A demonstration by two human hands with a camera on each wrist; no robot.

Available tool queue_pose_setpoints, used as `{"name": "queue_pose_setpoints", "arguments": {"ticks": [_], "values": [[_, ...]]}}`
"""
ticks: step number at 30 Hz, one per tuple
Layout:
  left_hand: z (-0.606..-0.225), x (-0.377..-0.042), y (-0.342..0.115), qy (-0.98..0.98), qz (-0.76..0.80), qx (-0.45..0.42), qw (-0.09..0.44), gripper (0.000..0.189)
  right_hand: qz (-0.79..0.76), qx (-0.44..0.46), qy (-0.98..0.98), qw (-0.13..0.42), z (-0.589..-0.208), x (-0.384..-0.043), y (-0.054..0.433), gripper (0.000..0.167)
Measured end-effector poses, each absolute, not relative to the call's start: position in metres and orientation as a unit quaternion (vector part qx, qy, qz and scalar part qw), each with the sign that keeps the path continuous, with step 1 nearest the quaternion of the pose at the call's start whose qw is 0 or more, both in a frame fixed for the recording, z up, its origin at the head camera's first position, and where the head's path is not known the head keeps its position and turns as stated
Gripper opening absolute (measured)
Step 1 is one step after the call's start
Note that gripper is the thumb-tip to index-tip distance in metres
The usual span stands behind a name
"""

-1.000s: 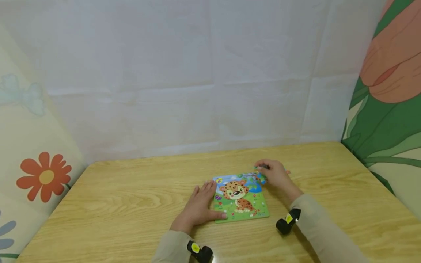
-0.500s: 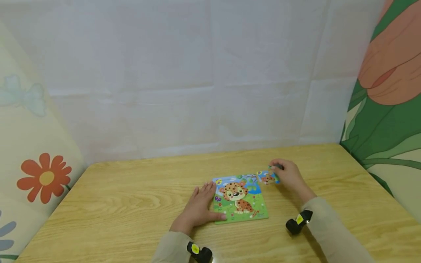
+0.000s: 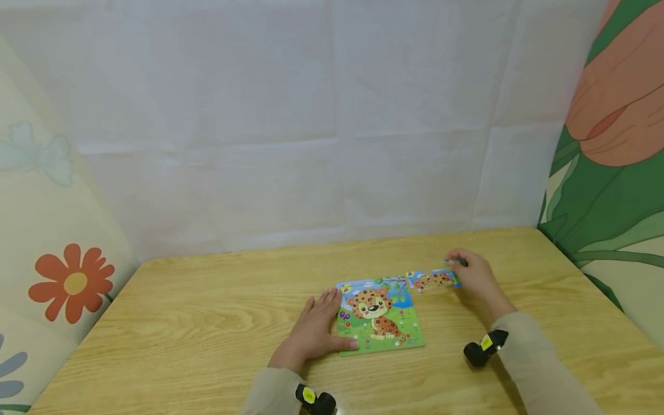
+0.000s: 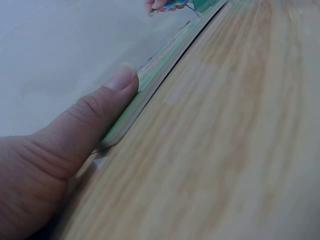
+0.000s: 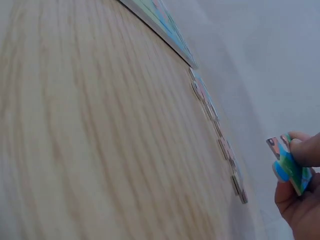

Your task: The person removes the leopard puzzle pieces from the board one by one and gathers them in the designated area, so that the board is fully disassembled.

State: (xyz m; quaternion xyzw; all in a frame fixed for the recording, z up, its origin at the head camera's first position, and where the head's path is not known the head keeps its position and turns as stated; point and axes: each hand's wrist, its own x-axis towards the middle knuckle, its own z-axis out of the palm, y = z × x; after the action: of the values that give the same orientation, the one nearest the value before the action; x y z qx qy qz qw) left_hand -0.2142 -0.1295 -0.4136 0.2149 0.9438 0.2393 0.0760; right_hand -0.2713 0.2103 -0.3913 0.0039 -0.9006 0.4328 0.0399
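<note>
Pale grey-white creased cloth backdrop (image 3: 290, 115) fills the far side, folds visible. Below it, a broad light wood-grain tabletop (image 3: 207, 305). Right side: wall panel painted with a big pink bloom and green leaves (image 3: 622, 115); left side: cream panel bearing an orange-red flower (image 3: 75, 282) with yellow centre. Two beige cloth sleeves (image 3: 544, 363) reach in from the near edge. Thin square picture board (image 3: 381, 317), printed with a spotted leopard cub on green grass under blue sky, lies flat on the tabletop, right of centre. Left hand (image 3: 313, 331) rests along its left edge, fingers extended, thumb on the near left corner. Right hand (image 3: 477, 279) is well apart from the board, beyond its far right corner, thumb and fingers pinching a piece. Small black wrist cameras (image 3: 485, 349) with yellow labels sit at both cuffs. Row of flat, multicoloured jigsaw pieces (image 3: 433, 280) runs rightward from just beside that corner. Smallest: the pinched blue-and-green jigsaw piece (image 5: 295, 170), knobbed, held raised off the tabletop.
</note>
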Motion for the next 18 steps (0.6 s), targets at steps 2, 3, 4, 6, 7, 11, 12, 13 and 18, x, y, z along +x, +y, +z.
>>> {"name": "queue_pose_setpoints", "arguments": {"ticks": [2, 3, 4, 6, 7, 11, 12, 13, 18], "values": [[-0.414, -0.214, -0.129, 0.944, 0.24, 0.216, 0.074, 0.11, 0.433, -0.002, -0.9, 0.037, -0.392, -0.271, 0.213, 0.025], [-0.414, -0.214, -0.129, 0.943, 0.241, 0.216, 0.074, 0.11, 0.433, -0.004, -0.901, 0.036, -0.392, -0.271, 0.215, 0.025], [-0.414, -0.214, -0.129, 0.943, 0.242, 0.217, 0.072, 0.11, 0.433, -0.006, -0.901, 0.038, -0.392, -0.271, 0.216, 0.024], [-0.415, -0.214, -0.13, 0.943, 0.242, 0.218, 0.07, 0.11, 0.431, -0.008, -0.902, 0.038, -0.393, -0.271, 0.218, 0.024], [-0.415, -0.214, -0.13, 0.943, 0.242, 0.218, 0.069, 0.11, 0.432, -0.009, -0.901, 0.039, -0.393, -0.27, 0.219, 0.024], [-0.414, -0.214, -0.129, 0.944, 0.241, 0.216, 0.07, 0.11, 0.442, -0.013, -0.896, 0.038, -0.394, -0.27, 0.222, 0.025], [-0.413, -0.214, -0.129, 0.944, 0.24, 0.216, 0.07, 0.11, 0.444, -0.016, -0.895, 0.038, -0.395, -0.271, 0.223, 0.026], [-0.413, -0.214, -0.129, 0.944, 0.24, 0.216, 0.069, 0.11, 0.444, -0.018, -0.895, 0.039, -0.396, -0.271, 0.224, 0.026], [-0.412, -0.214, -0.129, 0.943, 0.243, 0.217, 0.072, 0.11, 0.43, -0.032, -0.901, 0.043, -0.4, -0.273, 0.227, 0.027]]}}
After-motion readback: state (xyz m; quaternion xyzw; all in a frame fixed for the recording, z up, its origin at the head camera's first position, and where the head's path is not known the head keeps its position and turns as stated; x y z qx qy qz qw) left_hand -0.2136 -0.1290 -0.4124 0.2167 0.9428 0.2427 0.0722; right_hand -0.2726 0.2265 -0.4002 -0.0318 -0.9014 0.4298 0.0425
